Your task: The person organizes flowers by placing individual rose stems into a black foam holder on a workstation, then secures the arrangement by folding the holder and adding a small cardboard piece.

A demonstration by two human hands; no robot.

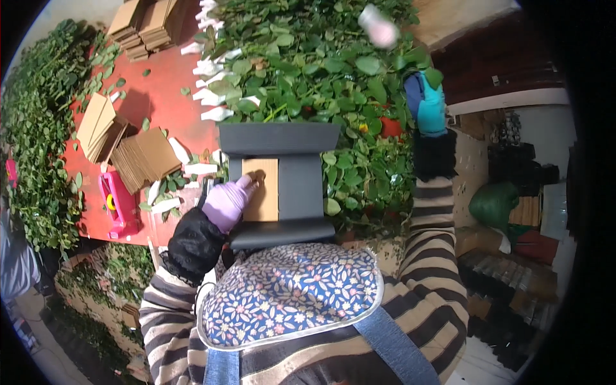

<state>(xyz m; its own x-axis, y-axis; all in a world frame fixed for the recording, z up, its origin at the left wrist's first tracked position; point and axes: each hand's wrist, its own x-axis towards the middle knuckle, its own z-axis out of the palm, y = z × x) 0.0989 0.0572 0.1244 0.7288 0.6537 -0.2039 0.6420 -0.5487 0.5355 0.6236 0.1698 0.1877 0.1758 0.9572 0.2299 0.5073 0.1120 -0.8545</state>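
Observation:
My left hand, in a lilac glove, presses its fingertips on a small brown cardboard sheet that lies on a dark grey stand just in front of me. My right hand, in a teal and blue glove, reaches up and to the right into a big heap of green leafy stems. Leaves hide its fingers, so whether it grips a stem is unclear. A flowered apron covers my front.
A red table at left carries stacks of brown cardboard sheets, white paper strips and a pink tape dispenser. More greenery lies along the far left. Dark crates and a green sack stand at right.

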